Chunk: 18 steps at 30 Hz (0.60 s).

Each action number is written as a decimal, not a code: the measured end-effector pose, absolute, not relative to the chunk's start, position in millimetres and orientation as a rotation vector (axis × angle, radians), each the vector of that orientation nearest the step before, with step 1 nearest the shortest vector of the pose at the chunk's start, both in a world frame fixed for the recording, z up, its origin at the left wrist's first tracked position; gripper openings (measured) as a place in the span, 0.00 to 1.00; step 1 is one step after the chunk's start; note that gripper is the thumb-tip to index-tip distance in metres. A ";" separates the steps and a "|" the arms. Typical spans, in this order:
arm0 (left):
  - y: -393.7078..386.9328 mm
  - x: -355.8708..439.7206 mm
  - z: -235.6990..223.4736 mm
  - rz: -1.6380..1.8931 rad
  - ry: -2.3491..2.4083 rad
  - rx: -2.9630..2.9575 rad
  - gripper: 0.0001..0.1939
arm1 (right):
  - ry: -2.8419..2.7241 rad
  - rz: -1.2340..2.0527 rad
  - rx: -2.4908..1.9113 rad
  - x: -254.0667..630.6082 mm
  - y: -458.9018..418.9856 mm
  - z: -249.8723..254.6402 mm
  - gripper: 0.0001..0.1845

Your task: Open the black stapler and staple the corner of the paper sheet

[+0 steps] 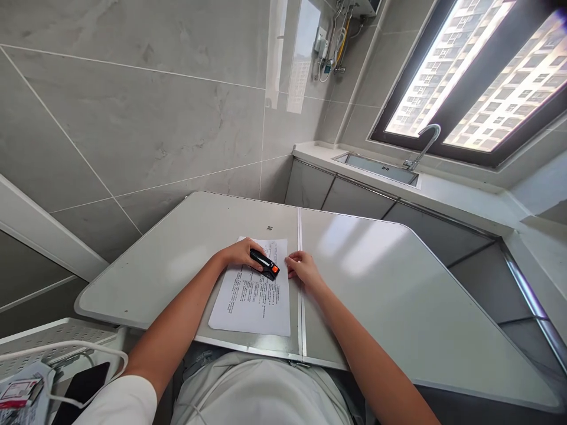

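My left hand is wrapped round a black stapler with an orange patch at its front end. The stapler lies slantwise over printed sheets of paper, its front end toward their right edge. At that right edge, the fingers of my right hand are pinched together on the paper's margin. Lines of small print cover the top sheet, and its upper part is partly hidden by my left hand and the stapler. How many sheets there are I cannot tell.
The paper lies on a pale folding table with a metal seam just right of the sheets. A white perforated rack with a cable and packets stands at lower left. Behind are a sink, a faucet and a tiled wall.
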<state>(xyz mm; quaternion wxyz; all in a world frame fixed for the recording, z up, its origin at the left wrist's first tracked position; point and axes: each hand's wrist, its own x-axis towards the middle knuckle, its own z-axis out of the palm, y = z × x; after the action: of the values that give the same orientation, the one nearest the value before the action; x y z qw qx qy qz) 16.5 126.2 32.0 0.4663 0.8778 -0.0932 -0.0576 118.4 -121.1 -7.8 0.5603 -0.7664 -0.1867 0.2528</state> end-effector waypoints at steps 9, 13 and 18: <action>113.2 18.0 32.5 -0.061 -0.147 2.121 0.18 | -0.573 0.452 -2.002 102.7 -121.7 -0.4 0.04; 97.3 19.8 33.2 -0.005 -0.165 2.129 0.16 | -0.536 0.389 -2.064 110.4 -132.2 2.0 0.05; 71.6 24.9 26.3 0.099 -0.121 2.125 0.18 | -0.462 0.454 -2.093 126.4 -161.7 5.2 0.03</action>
<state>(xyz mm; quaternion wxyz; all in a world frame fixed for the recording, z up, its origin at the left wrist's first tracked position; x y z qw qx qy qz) 24.9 71.6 26.3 0.4841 0.8726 -0.0497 0.0407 126.4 -161.7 5.2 0.4575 -0.8495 -0.1874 0.1840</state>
